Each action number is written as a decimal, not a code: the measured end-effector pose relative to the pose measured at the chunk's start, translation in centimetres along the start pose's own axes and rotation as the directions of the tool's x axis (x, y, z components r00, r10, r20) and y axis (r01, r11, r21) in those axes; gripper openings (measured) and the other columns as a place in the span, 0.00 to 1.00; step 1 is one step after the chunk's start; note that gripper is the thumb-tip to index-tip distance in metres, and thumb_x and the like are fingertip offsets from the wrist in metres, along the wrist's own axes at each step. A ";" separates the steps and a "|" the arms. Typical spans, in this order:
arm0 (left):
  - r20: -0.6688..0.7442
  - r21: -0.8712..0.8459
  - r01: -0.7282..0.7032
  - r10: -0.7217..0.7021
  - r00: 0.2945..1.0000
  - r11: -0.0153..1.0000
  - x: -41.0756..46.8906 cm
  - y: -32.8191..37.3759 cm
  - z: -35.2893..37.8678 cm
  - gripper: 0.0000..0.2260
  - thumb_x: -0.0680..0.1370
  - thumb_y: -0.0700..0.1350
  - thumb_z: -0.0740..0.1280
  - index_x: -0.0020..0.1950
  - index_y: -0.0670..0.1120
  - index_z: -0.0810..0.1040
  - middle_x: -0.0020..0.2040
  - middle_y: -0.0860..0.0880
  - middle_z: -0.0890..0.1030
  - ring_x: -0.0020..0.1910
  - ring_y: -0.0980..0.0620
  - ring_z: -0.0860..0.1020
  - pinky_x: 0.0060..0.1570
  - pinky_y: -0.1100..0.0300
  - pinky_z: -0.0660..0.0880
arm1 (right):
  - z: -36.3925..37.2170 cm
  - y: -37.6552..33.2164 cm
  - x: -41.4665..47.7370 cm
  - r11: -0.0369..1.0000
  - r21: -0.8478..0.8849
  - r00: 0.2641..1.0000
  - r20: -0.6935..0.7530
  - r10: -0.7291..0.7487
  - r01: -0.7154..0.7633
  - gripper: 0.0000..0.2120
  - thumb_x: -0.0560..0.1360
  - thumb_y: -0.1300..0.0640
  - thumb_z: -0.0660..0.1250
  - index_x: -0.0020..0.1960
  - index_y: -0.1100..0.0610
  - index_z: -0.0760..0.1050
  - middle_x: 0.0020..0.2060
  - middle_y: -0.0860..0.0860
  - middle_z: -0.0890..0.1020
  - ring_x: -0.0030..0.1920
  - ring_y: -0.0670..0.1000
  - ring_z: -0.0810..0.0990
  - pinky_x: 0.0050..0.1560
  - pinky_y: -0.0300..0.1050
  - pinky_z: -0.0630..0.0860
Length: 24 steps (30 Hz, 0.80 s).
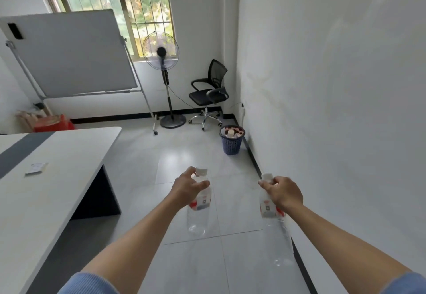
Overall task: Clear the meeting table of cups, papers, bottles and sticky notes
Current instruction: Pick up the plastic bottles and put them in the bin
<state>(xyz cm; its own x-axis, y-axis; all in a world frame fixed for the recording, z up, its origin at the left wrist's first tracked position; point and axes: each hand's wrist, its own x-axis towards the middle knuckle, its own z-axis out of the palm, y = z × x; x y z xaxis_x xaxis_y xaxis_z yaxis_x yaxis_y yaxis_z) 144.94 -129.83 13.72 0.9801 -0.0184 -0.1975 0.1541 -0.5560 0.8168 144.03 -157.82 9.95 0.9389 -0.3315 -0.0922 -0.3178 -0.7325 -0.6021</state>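
My left hand (187,187) is curled tight around the neck of a clear plastic water bottle (199,210), fingers wrapped just under its white cap, so the bottle hangs down over the grey floor tiles (184,150) with its red and white label showing below my knuckles. My right hand (282,192) is closed the same way round the neck of a second water bottle (268,206) at about 3 o'clock from the first, well apart from it; its clear body trails down beside my forearm. Both arms reach out from blue sleeves (90,284).

At 12 o'clock from my hands, near the white wall, stands a blue wastebasket (231,145) already holding cups and bottles up to its rim. The meeting table (57,178) lies at 9 o'clock, white with a dark grey stripe, and a small white paper (36,168) lies flat on it. Farther off at 11 o'clock are a whiteboard (69,56) on a wheeled stand, a pedestal fan (161,51) and a black office chair (209,90) in the corner by the window (143,0).
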 end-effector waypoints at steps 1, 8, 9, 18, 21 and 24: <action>0.008 0.007 -0.009 0.009 1.000 1.000 2.7 0.8 0.0 0.16 0.74 0.51 0.72 0.58 0.47 0.74 0.49 0.45 0.79 0.50 0.43 0.79 0.51 0.51 0.76 | 0.0 -0.5 2.5 1.000 -0.006 1.000 -0.010 0.008 -0.008 0.20 0.71 0.34 0.63 0.37 0.51 0.73 0.41 0.51 0.81 0.40 0.53 0.80 0.36 0.44 0.72; -0.005 0.009 -0.056 0.057 0.998 0.998 22.6 4.8 2.0 0.16 0.70 0.52 0.75 0.53 0.47 0.77 0.47 0.46 0.77 0.48 0.43 0.78 0.51 0.49 0.77 | 1.2 -3.3 21.8 1.000 -0.011 0.999 -0.044 0.012 -0.012 0.19 0.73 0.37 0.65 0.36 0.52 0.72 0.37 0.50 0.80 0.38 0.53 0.79 0.31 0.42 0.66; -0.011 0.015 -0.058 0.058 0.998 0.998 25.4 5.4 2.4 0.16 0.70 0.52 0.75 0.52 0.47 0.77 0.46 0.46 0.77 0.47 0.44 0.78 0.50 0.49 0.77 | 1.5 -3.7 24.7 1.000 -0.010 0.999 -0.043 0.013 -0.013 0.19 0.72 0.37 0.65 0.36 0.52 0.72 0.37 0.50 0.80 0.38 0.53 0.79 0.30 0.42 0.65; -0.051 0.057 -0.062 0.065 0.997 0.996 52.9 13.8 2.9 0.13 0.71 0.49 0.74 0.49 0.46 0.75 0.46 0.47 0.77 0.45 0.46 0.76 0.44 0.54 0.74 | 0.4 -11.1 53.6 0.993 -0.101 0.998 -0.001 -0.062 0.062 0.18 0.72 0.37 0.66 0.39 0.52 0.72 0.38 0.50 0.79 0.39 0.54 0.78 0.35 0.43 0.68; -0.057 0.061 -0.026 0.030 0.998 0.998 61.0 14.6 2.2 0.14 0.71 0.48 0.74 0.52 0.47 0.74 0.45 0.47 0.76 0.45 0.45 0.76 0.43 0.54 0.74 | 1.8 -13.8 62.3 0.985 -0.140 0.995 0.029 -0.097 0.101 0.18 0.72 0.37 0.66 0.39 0.52 0.71 0.38 0.50 0.79 0.39 0.54 0.78 0.35 0.43 0.68; -0.068 0.072 0.004 0.000 0.998 0.997 69.0 14.8 1.7 0.15 0.71 0.46 0.74 0.52 0.48 0.72 0.46 0.45 0.79 0.47 0.43 0.78 0.44 0.53 0.74 | 4.0 -15.3 69.9 0.982 -0.151 0.993 0.040 -0.112 0.116 0.19 0.71 0.36 0.66 0.41 0.52 0.72 0.40 0.50 0.80 0.40 0.54 0.78 0.35 0.44 0.68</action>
<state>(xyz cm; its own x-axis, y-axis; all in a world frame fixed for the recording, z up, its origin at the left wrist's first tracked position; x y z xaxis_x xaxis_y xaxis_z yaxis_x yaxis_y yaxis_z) 214.59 -140.70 11.24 0.9864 0.0377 -0.1600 0.1491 -0.6145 0.7747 215.02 -167.41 9.60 0.9730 -0.2238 -0.0557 -0.2225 -0.8476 -0.4818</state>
